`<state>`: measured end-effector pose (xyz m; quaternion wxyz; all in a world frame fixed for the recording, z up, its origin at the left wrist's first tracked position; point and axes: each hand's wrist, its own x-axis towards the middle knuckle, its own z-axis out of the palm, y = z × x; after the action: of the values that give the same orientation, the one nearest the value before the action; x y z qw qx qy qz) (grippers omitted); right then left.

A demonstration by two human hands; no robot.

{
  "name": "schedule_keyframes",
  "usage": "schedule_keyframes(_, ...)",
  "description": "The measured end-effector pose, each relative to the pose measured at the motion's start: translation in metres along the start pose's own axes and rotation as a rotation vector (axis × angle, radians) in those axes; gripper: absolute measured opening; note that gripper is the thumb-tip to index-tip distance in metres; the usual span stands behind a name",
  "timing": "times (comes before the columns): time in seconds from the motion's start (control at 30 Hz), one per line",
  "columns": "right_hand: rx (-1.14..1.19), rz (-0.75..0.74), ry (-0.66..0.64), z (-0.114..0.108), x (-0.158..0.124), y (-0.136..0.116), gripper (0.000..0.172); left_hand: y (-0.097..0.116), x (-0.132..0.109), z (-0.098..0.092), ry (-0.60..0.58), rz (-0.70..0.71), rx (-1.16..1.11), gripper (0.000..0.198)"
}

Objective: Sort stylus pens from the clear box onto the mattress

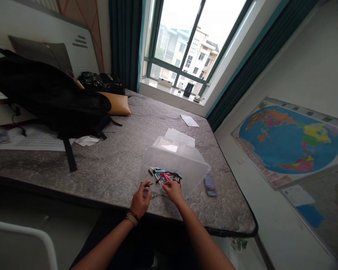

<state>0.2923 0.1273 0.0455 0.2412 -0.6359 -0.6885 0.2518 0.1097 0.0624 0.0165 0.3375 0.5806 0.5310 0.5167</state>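
Note:
A clear plastic box (183,161) lies tipped on its side on the grey mattress (115,157), its mouth facing me. Several small coloured sticks (165,175), red, teal and dark, lie spilled at its opening. My left hand (141,198) is just in front of the box with fingers curled, pinching a small dark piece near the sticks. My right hand (173,190) rests beside it at the pile, fingers bent down onto the sticks. What the right fingers hold is hidden.
A black backpack (47,97) and an orange cushion (118,104) lie at the back left. Papers (180,137) lie behind the box, another sheet (189,120) farther back. A world map (290,140) covers the floor at the right. A white chair rail (30,232) shows at bottom left.

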Motion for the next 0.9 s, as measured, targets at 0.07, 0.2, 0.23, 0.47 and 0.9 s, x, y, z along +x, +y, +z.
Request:
schedule_keyframes(0.07, 0.066, 0.025, -0.058, 0.007, -0.005, -0.006, 0.016, 0.015, -0.005, -0.002, -0.05, -0.051, -0.204, 0.034)
schedule_keyframes(0.2, 0.176, 0.041, -0.149, 0.015, -0.009, -0.018, 0.015, 0.034, -0.007, -0.001, -0.103, -0.128, -0.463, 0.036)
schedule_keyframes(0.23, 0.186, 0.039, -0.161, 0.016, -0.009, -0.021, 0.014, 0.035, -0.006, 0.001, -0.095, -0.164, -0.501, 0.038)
schedule_keyframes(0.47, 0.253, 0.025, -0.151, 0.019, -0.02, -0.028, 0.008, 0.016, -0.006, 0.012, -0.093, -0.227, -0.604, 0.046)
schedule_keyframes(0.9, 0.772, 0.341, -0.072, 0.008, -0.025, -0.007, 0.029, -0.021, 0.0, 0.01, -0.162, -0.533, -0.926, 0.048)
